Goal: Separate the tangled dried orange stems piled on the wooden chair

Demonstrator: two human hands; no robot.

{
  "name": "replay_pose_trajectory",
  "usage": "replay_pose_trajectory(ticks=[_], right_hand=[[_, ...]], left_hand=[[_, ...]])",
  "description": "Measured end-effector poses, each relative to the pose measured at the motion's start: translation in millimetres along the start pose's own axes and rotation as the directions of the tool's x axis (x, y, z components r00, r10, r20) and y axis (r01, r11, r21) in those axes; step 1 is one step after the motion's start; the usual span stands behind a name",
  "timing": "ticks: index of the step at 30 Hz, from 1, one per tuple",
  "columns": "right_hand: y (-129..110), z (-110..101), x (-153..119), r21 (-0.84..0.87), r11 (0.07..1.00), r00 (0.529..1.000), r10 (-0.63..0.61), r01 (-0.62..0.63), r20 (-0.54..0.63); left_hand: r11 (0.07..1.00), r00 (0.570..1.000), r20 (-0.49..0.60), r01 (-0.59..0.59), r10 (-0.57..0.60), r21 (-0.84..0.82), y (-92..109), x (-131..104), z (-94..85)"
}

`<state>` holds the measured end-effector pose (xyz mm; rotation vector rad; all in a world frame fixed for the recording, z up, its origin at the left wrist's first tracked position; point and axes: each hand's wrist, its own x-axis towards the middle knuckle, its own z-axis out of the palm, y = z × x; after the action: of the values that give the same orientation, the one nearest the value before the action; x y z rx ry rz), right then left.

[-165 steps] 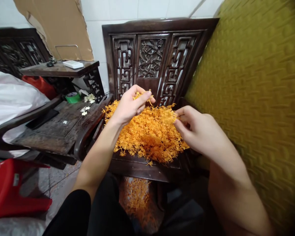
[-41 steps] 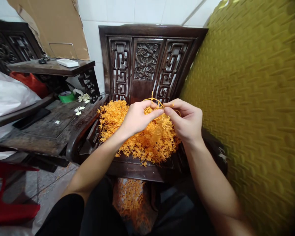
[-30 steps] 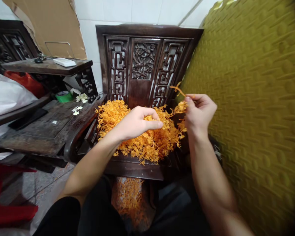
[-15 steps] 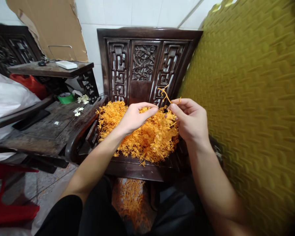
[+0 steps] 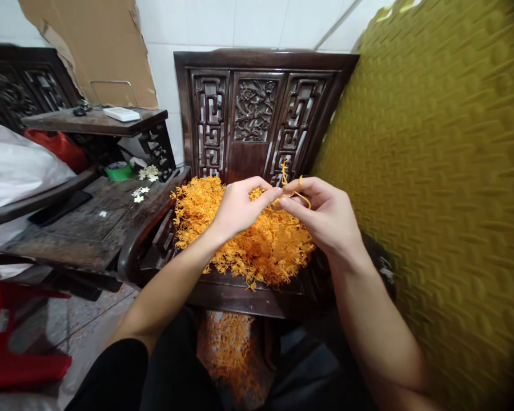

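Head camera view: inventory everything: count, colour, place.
pile: one, orange, centre chair
strand: at least one, orange, fingertips
chairs: two, brown, centre and left
side table: one, brown, between chairs
device: one, white, side table
roll: one, green, left chair
flower shapes: several, cream, left chair
slab: one, black, left chair
mat: one, olive, right
cardboard: one, brown, behind table
stool: one, red, lower left
bags: two, white and red, left
wall: one, white, back
floor: one, grey, lower left
hands: two, bare, centre
legs: two, black, bottom

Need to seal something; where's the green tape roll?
Head view, left side: the green tape roll is on the dark wooden seat, beside pale flower shapes.
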<state>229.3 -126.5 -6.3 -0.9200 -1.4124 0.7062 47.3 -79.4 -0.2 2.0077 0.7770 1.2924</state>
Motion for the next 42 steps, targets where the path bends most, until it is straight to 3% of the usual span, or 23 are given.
replay_pose_trajectory(ticks=[3, 10, 14, 16, 18, 20, 21, 23, 25, 27, 30, 34, 39, 42], right_hand=[[-1, -1, 0, -0.001, 1.000, 1.000, 0.021, -0.021, -0.015], [7, 6, -2, -0.090, 0.988, 0.948, -0.143, 0.123, -0.283], [10, 13, -3, -0.095, 0.979, 0.923, -0.201, 0.179, -0.329], [7, 11, -5, -0.111, 0.982, 0.929, -0.182, 0.153, -0.322], [2, 5, -8, -0.160, 0.978, 0.916, -0.183, 0.133, -0.358], [-4, -5, -10, -0.195, 0.970, 0.876, -0.217, 0.144, -0.431], [-7, -8, -11, -0.194, 0.969, 0.864, -0.225, 0.151, -0.451], [-9, -11, -12, -0.155, 0.978, 0.883, -0.194, 0.140, -0.427], [-9, -8, -12, -0.116, 0.989, 0.932, -0.127, 0.092, -0.338], [-8, -1, -12, -0.114, 0.992, 0.960, -0.090, 0.061, -0.265], [-8, 7, -13, -0.167, 0.978, 0.964, -0.159, 0.125, -0.211], [-11, 9, -14, -0.221, 0.950, 0.958, -0.254, 0.221, -0.134], [-12, 11, -14, -0.195, 0.950, 0.956, -0.270, 0.244, -0.115], [-10, 13, -13, -0.031, 0.985, 0.974, -0.171, 0.168, -0.151]], left_hand=[[0.999, 0.998, -0.060, 0.003, -0.001, 0.036, -3, 2, -1.7], [0.961, 0.956, -0.263, -0.058, 0.131, 0.269, -14, 4, -0.1], [0.976, 0.951, -0.307, 0.036, 0.032, 0.213, -22, 7, 5.0], [0.984, 0.941, -0.337, 0.075, -0.017, 0.160, -31, 14, -1.9], [0.988, 0.898, -0.425, 0.148, -0.114, 0.049, -42, 24, -18.1], [0.959, 0.813, -0.509, 0.243, -0.282, -0.142, -50, 32, -38.2], [0.948, 0.801, -0.510, 0.234, -0.314, -0.215, -50, 34, -46.4], [0.933, 0.861, -0.407, 0.182, -0.304, -0.312, -43, 34, -54.1], [0.908, 0.936, -0.215, 0.185, -0.279, -0.375, -28, 28, -49.5], [0.870, 0.960, -0.027, 0.241, -0.279, -0.430, -11, 19, -38.6], [0.796, 0.931, 0.198, 0.364, -0.306, -0.483, 9, 7, -25.3], [0.726, 0.838, 0.458, 0.509, -0.296, -0.462, 19, -3, -18.5], [0.767, 0.824, 0.501, 0.494, -0.264, -0.409, 15, -7, -11.8], [0.786, 0.817, 0.520, 0.485, -0.250, -0.384, 14, -7, -9.8]])
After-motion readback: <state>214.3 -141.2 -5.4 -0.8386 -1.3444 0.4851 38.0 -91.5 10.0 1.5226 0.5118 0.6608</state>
